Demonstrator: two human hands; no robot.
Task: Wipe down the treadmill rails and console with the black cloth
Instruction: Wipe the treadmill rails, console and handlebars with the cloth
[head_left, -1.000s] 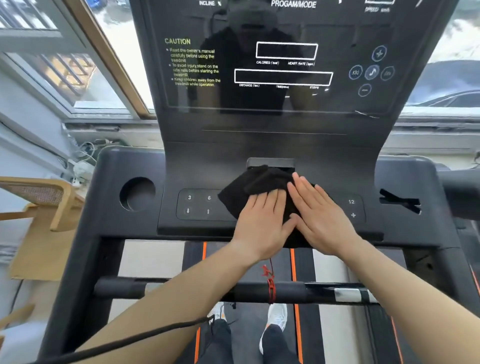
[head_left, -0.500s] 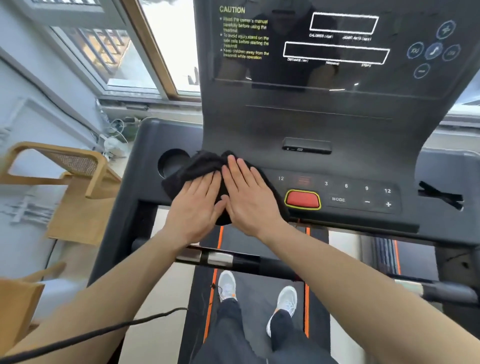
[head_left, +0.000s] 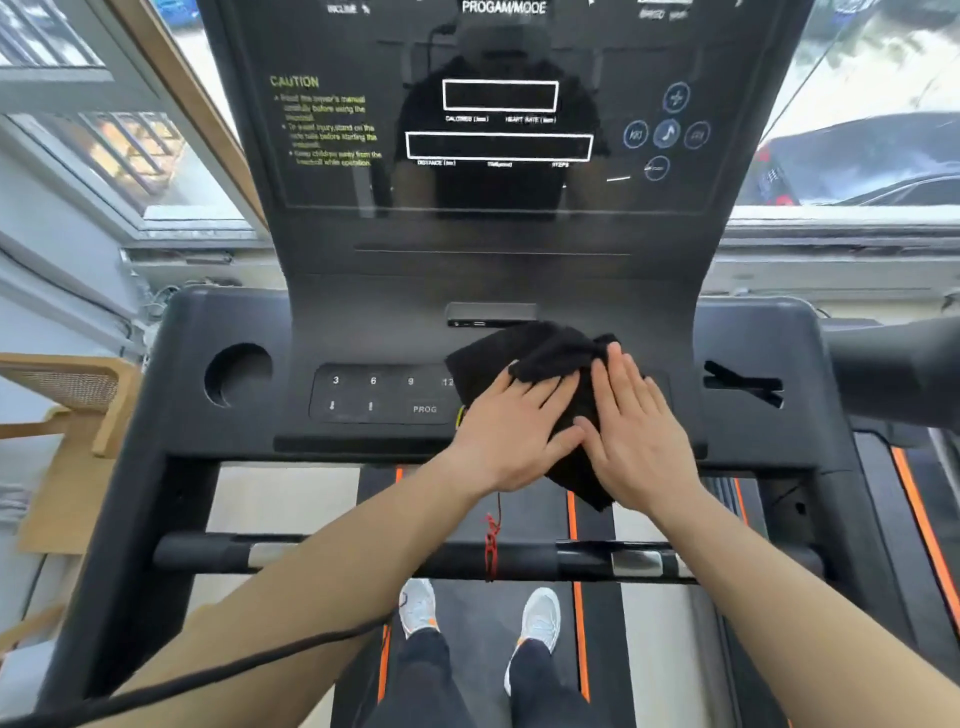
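The black cloth (head_left: 540, 358) lies bunched on the middle of the treadmill console's button panel (head_left: 374, 395), just below a small slot. Both hands press flat on it, side by side: my left hand (head_left: 511, 431) on its left part, my right hand (head_left: 636, 431) on its right part. A corner of the cloth hangs over the console's front edge. The cloth hides the middle buttons; only a yellow sliver shows by my left hand. The dark display (head_left: 498, 130) rises behind. The front handlebar (head_left: 363, 556) crosses under my forearms.
A round cup holder (head_left: 236, 382) sits at the console's left and a slotted recess (head_left: 743, 384) at its right. A red safety cord (head_left: 491, 540) hangs to the handlebar. A wooden chair (head_left: 78, 395) stands at the left. A black cable (head_left: 208, 680) crosses the lower left.
Both hands have slid the cloth rightward from the console's left end, near the cup holder, to the middle of the button panel. The red button is now covered.
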